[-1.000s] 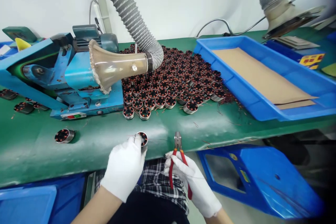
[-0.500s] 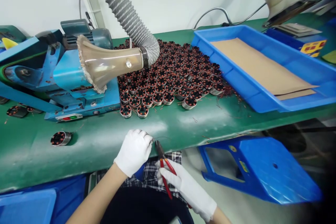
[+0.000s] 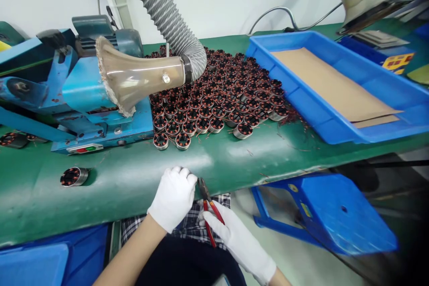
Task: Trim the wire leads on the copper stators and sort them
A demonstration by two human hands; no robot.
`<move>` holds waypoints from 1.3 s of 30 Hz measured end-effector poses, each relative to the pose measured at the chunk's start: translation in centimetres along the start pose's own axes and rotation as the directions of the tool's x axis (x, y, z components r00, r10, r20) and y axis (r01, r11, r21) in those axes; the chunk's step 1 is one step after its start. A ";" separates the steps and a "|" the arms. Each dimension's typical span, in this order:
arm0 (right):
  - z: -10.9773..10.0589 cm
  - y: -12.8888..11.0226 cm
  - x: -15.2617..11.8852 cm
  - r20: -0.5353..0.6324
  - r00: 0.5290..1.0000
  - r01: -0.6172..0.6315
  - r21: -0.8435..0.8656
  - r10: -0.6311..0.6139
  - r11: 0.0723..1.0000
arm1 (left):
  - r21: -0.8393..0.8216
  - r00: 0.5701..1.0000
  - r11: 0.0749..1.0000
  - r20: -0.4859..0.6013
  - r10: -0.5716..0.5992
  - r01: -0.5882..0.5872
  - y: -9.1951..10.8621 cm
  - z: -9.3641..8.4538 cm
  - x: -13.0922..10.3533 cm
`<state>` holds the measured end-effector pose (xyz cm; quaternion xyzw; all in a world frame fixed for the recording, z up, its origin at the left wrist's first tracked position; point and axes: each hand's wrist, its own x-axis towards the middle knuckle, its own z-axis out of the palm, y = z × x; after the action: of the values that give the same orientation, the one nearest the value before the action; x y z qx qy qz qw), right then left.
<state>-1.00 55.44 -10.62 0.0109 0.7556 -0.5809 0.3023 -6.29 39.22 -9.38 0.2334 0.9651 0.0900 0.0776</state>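
My left hand (image 3: 174, 196), in a white glove, is closed at the front edge of the green table (image 3: 124, 187). What its fingers hold is hidden. My right hand (image 3: 234, 239), also gloved, grips red-handled pliers (image 3: 207, 201). The jaws of the pliers point up beside my left fingertips. Many metal rings with copper windings (image 3: 182, 140) stand in a dense group beyond my hands. One more ring (image 3: 74, 176) lies on its side at the left.
A blue grinding machine (image 3: 90, 85) stands at the left under a hose with a funnel (image 3: 144, 73). At the right is a blue tray (image 3: 321, 120) holding brown cardboard (image 3: 328, 80). A blue stool (image 3: 348, 214) is below the table. Another blue bin (image 3: 33, 263) is at lower left.
The view has shifted slightly. The red handles of the pliers look a little closer together. My left hand remains by the jaws.
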 end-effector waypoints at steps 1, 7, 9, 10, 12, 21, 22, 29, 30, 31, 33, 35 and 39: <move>0.0 0.0 0.1 -0.007 1.000 0.004 -0.015 -0.004 1.000 | 0.003 1.000 1.000 0.002 -0.001 0.001 0.0 0.0 0.0; 0.5 -0.2 0.4 -0.039 0.998 -0.052 0.054 0.054 0.997 | -0.003 1.000 1.000 -0.011 -0.021 0.021 0.1 0.0 0.0; 1.0 -0.1 0.7 -0.033 0.996 -0.071 0.161 0.077 0.984 | -0.007 1.000 1.000 -0.015 -0.026 0.026 0.2 0.0 -0.1; 1.3 0.1 0.9 -0.026 0.996 -0.073 0.223 0.080 0.972 | -0.007 0.999 1.000 -0.020 -0.028 0.027 0.2 0.1 0.0; 1.8 0.6 1.2 -0.001 0.997 -0.077 0.358 0.082 0.930 | -0.008 0.999 1.000 -0.029 -0.026 0.026 0.2 0.1 0.1; 1.4 -0.5 1.9 0.148 0.982 -0.089 0.909 -0.117 0.408 | 0.000 0.919 0.997 -0.388 -0.073 0.079 -1.4 -0.2 -2.6; 1.1 -0.8 2.5 0.107 0.985 -0.055 0.935 -0.133 0.351 | 0.010 0.894 0.997 -0.442 -0.070 0.082 -1.4 -0.3 -3.5; -9.4 0.4 4.9 -0.368 0.930 0.325 0.841 0.016 0.433 | 0.004 0.904 0.904 -0.009 -0.427 0.427 -1.0 0.0 -5.5; -12.1 0.7 4.7 -0.394 0.919 0.341 0.814 0.016 0.469 | -0.012 0.894 0.894 0.047 -0.446 0.447 -1.1 0.1 -5.3; -14.8 1.0 4.6 -0.423 0.906 0.357 0.784 0.017 0.508 | -0.030 0.888 0.890 0.086 -0.452 0.456 -1.1 0.1 -5.0; -20.0 1.0 4.5 -0.493 0.870 0.389 0.702 0.012 0.596 | -0.051 0.890 0.894 0.128 -0.437 0.446 -1.1 0.0 -4.4; -24.0 0.4 4.7 -0.571 0.821 0.421 0.588 -0.015 0.690 | -0.062 0.909 0.914 0.146 -0.389 0.401 -0.6 -0.3 -3.4; -26.9 -1.7 4.6 -0.667 0.729 0.437 0.281 -0.153 0.855 | -0.065 0.971 0.969 0.049 -0.234 0.237 2.3 -1.5 1.4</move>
<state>-17.34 77.12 -7.42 0.1431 0.6604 -0.7336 -0.0726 -6.81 41.71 -7.57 0.1163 0.9804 0.1095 0.1158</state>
